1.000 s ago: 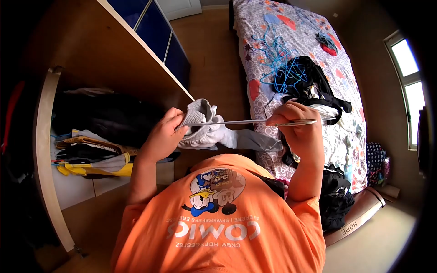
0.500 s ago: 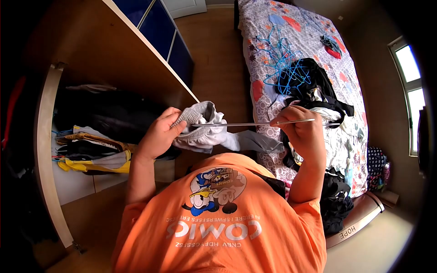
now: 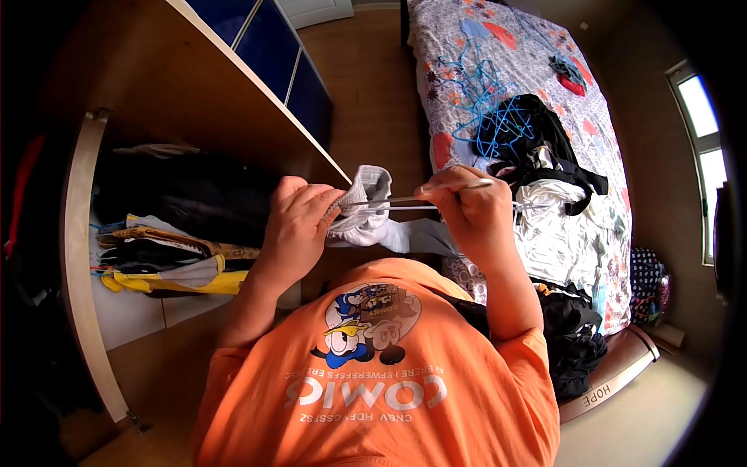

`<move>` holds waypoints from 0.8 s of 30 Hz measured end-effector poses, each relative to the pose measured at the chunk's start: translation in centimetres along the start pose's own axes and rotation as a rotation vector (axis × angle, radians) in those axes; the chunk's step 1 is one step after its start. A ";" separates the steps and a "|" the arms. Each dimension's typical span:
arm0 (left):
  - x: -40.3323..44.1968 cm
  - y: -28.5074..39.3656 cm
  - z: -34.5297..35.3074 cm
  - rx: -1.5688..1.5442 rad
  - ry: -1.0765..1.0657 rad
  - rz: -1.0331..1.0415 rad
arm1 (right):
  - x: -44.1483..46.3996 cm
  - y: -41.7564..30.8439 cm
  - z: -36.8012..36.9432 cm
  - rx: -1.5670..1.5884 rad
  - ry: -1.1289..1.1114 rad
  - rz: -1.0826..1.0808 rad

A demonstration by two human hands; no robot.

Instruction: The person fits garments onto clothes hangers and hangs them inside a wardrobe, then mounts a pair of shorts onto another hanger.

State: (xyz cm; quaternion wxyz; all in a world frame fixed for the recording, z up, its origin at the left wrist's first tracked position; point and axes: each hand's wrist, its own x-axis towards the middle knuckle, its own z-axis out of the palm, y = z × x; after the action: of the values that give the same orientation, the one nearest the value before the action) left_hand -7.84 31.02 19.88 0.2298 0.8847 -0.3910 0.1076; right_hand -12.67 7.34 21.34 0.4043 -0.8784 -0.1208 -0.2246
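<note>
In front of my chest, my left hand (image 3: 302, 226) grips the ribbed waistband of light grey pants (image 3: 367, 226), which hang down and trail off to the right. My right hand (image 3: 473, 212) is closed around a thin grey clothes hanger (image 3: 405, 208). The hanger's slim bars run leftward from the right fist, and their far end reaches the waistband beside my left fingers. Part of the hanger is hidden inside my right fist.
At left stands an open wardrobe (image 3: 74, 257) with folded and hung clothes (image 3: 171, 261). On the right, a bed with a patterned sheet (image 3: 529, 47) carries blue hangers (image 3: 486, 109), a black garment (image 3: 552, 132) and white clothes (image 3: 552, 226). Black clothes (image 3: 572, 338) lie at its near end.
My right hand has moved left with the hanger, closer to my left hand. My left hand and the waistband have shifted slightly right, and the hanger's bars now show apart.
</note>
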 end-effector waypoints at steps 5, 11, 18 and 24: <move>-0.2 0.1 1.4 0.003 0.062 -0.002 | 0.4 0.5 0.3 0.032 0.123 0.036; 0.5 -0.6 1.2 0.032 0.185 -0.014 | 1.7 2.6 0.5 -0.366 0.357 -0.236; 1.0 -0.9 -1.1 -0.050 0.296 -0.026 | -2.7 2.8 5.1 -0.121 -0.071 -0.188; 0.3 0.5 -2.7 -0.106 0.211 -0.064 | -5.1 7.8 11.8 -0.104 -0.433 -0.098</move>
State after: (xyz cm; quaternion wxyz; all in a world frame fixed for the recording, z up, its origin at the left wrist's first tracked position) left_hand -8.07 31.84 22.47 0.3195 0.8671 -0.3415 0.1719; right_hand -10.49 11.22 6.94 0.3116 -0.9188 -0.2357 -0.0561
